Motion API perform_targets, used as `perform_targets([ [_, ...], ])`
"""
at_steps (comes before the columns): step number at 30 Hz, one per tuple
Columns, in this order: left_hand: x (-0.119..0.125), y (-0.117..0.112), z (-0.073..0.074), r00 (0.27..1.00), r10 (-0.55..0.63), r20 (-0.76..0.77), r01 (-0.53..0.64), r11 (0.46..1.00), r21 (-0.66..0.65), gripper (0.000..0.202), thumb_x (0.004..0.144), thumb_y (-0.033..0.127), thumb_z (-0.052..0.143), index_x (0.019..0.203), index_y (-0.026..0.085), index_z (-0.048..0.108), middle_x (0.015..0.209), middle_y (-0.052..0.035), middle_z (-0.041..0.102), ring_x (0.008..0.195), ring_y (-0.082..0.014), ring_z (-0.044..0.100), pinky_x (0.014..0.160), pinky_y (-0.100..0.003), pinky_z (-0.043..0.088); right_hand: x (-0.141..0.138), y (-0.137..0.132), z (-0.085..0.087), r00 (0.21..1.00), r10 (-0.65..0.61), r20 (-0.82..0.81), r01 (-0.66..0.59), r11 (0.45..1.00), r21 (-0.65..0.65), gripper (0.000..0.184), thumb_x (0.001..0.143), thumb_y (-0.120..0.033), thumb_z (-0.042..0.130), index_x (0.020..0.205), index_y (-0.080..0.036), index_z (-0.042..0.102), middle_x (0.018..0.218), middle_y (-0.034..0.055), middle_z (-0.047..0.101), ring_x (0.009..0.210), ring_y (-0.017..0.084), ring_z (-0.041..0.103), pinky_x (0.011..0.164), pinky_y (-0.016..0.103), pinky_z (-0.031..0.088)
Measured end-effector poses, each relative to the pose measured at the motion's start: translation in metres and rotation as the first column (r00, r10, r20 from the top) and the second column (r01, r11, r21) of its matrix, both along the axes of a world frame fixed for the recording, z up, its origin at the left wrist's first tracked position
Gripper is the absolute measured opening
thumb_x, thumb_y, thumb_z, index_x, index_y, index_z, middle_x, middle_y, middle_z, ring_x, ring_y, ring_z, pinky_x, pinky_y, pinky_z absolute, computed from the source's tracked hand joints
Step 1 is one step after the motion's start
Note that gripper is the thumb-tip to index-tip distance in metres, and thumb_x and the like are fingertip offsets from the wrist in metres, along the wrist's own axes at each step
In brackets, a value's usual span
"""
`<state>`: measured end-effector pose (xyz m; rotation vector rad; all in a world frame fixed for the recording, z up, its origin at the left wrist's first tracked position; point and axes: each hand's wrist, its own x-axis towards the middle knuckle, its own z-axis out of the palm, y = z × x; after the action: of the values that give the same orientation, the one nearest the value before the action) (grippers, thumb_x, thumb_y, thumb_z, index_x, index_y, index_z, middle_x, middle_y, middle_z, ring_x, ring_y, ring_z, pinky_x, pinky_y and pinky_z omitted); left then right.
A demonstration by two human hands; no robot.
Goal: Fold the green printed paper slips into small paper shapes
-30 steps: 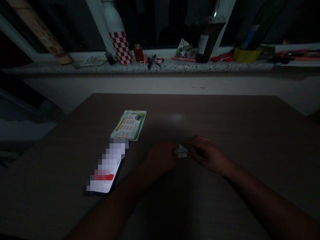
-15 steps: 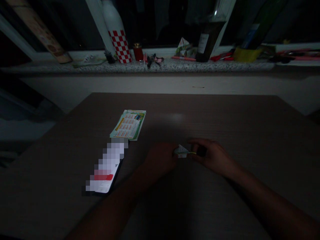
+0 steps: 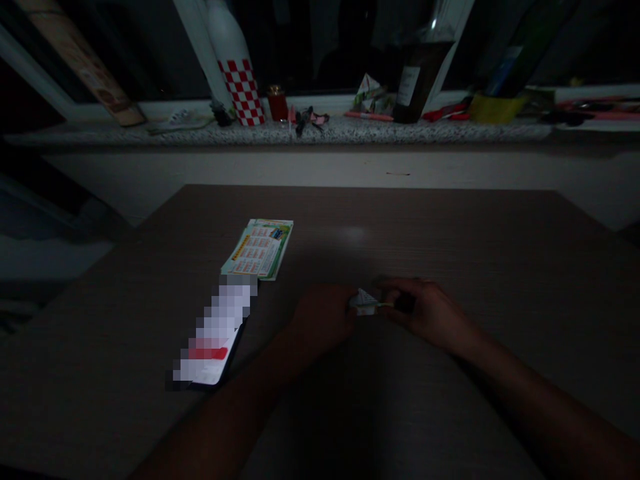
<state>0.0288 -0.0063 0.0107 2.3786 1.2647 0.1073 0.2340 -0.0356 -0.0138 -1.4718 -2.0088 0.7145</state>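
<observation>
A small piece of folded paper [image 3: 366, 304] with a pointed top is held between my two hands, just above the table. My left hand [image 3: 325, 313] is closed on its left end, the fingertips partly in shadow. On the other side, my right hand [image 3: 417, 303] pinches the thin right end between thumb and fingers. To the left lies a stack of printed calendar sheets [image 3: 257, 250], and nearer to me is a phone [image 3: 213, 340] with its screen lit and partly blurred.
The wooden table [image 3: 450, 233] stretches to a wall below a stone windowsill [image 3: 190, 135]. Along the sill stand a checkered bottle [image 3: 241, 90], a small red jar [image 3: 277, 103], a dark container [image 3: 413, 87] and a folded paper shape [image 3: 369, 93]. The room is dim.
Both hands keep their grip on the folded paper, almost still. The whole view has shifted very slightly.
</observation>
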Motion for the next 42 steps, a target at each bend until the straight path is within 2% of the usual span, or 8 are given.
perform_targets([
  [4, 0.0004, -0.001, 0.0002, 1.0, 0.01, 0.007, -0.009, 1.0, -0.014, 0.027, 0.082, 0.022, 0.051, 0.104, 0.021, 0.066, 0.1, -0.0058, 0.07, 0.09, -0.0223, 0.064, 0.08, -0.033, 0.047, -0.0009, -0.0013, 0.001, 1.0, 0.013, 0.0, -0.013, 1.0, 0.013, 0.029, 0.075, -0.015, 0.063, 0.104, -0.02, 0.067, 0.069, -0.0022, 0.068, 0.061, 0.013, 0.062, 0.062, 0.024, 0.046],
  [11, 0.0016, -0.0019, 0.001, 1.0, 0.029, -0.006, -0.029, 0.999, -0.024, 0.027, 0.082, 0.023, 0.051, 0.105, 0.021, 0.066, 0.101, -0.0062, 0.07, 0.091, -0.0221, 0.064, 0.082, -0.032, 0.047, -0.0037, -0.0025, 0.005, 0.999, 0.01, 0.035, -0.009, 1.0, -0.023, 0.036, 0.078, -0.015, 0.06, 0.114, -0.018, 0.064, 0.072, -0.0014, 0.069, 0.061, 0.013, 0.063, 0.059, 0.023, 0.045],
  [18, 0.0005, -0.0016, 0.0016, 1.0, 0.019, 0.001, -0.019, 1.0, -0.001, 0.027, 0.081, 0.022, 0.051, 0.103, 0.02, 0.067, 0.099, -0.0065, 0.07, 0.09, -0.0222, 0.064, 0.08, -0.032, 0.047, -0.0088, -0.0021, 0.0074, 0.992, -0.029, 0.119, 0.033, 0.999, -0.027, 0.017, 0.079, -0.019, 0.06, 0.095, -0.021, 0.068, 0.068, -0.0022, 0.068, 0.057, 0.013, 0.06, 0.055, 0.023, 0.041],
  [23, 0.0008, -0.0016, 0.0004, 1.0, 0.017, -0.019, -0.017, 1.0, 0.013, 0.025, 0.083, 0.024, 0.051, 0.101, 0.021, 0.067, 0.098, -0.0064, 0.07, 0.09, -0.0218, 0.064, 0.078, -0.031, 0.047, -0.0081, -0.002, 0.0075, 0.978, -0.052, 0.202, 0.051, 0.999, 0.008, 0.018, 0.081, -0.024, 0.061, 0.097, -0.021, 0.068, 0.066, -0.0013, 0.067, 0.058, 0.014, 0.061, 0.058, 0.025, 0.041],
  [27, 0.0002, -0.0017, -0.0021, 1.0, 0.022, -0.013, -0.022, 1.0, 0.016, 0.029, 0.082, 0.025, 0.052, 0.108, 0.021, 0.065, 0.102, -0.0066, 0.07, 0.095, -0.0229, 0.063, 0.084, -0.033, 0.046, -0.0072, -0.0021, 0.0082, 0.975, -0.019, 0.22, 0.013, 0.999, 0.031, 0.012, 0.083, -0.024, 0.057, 0.084, -0.021, 0.069, 0.065, -0.0005, 0.066, 0.058, 0.014, 0.06, 0.056, 0.025, 0.039],
  [30, -0.0003, -0.0016, -0.0019, 1.0, 0.011, -0.005, -0.011, 1.0, 0.028, 0.03, 0.083, 0.025, 0.051, 0.109, 0.021, 0.065, 0.104, -0.0072, 0.069, 0.098, -0.0235, 0.063, 0.087, -0.034, 0.045, -0.0069, -0.0015, 0.0078, 0.977, -0.002, 0.214, -0.009, 0.999, 0.053, 0.013, 0.084, -0.022, 0.056, 0.081, -0.021, 0.068, 0.072, 0.0006, 0.068, 0.062, 0.015, 0.062, 0.059, 0.025, 0.041],
  [35, -0.0004, -0.001, -0.0005, 1.0, -0.003, -0.014, 0.003, 1.0, 0.023, 0.025, 0.083, 0.024, 0.05, 0.101, 0.02, 0.066, 0.097, -0.0074, 0.07, 0.087, -0.0232, 0.064, 0.077, -0.033, 0.047, -0.0023, -0.0002, 0.0053, 0.985, -0.008, 0.174, -0.009, 0.995, 0.097, 0.018, 0.086, -0.016, 0.053, 0.084, -0.021, 0.07, 0.08, 0.0035, 0.069, 0.07, 0.016, 0.063, 0.067, 0.028, 0.045],
  [42, -0.0009, -0.0023, -0.0036, 1.0, 0.012, 0.024, -0.013, 0.999, 0.031, 0.03, 0.082, 0.024, 0.051, 0.109, 0.021, 0.064, 0.103, -0.0073, 0.07, 0.094, -0.0233, 0.063, 0.083, -0.033, 0.046, -0.0034, -0.0054, 0.0046, 0.979, 0.033, 0.2, -0.061, 0.989, 0.136, 0.016, 0.087, -0.021, 0.056, 0.094, -0.022, 0.07, 0.089, 0.0054, 0.067, 0.086, 0.02, 0.062, 0.08, 0.035, 0.043],
])
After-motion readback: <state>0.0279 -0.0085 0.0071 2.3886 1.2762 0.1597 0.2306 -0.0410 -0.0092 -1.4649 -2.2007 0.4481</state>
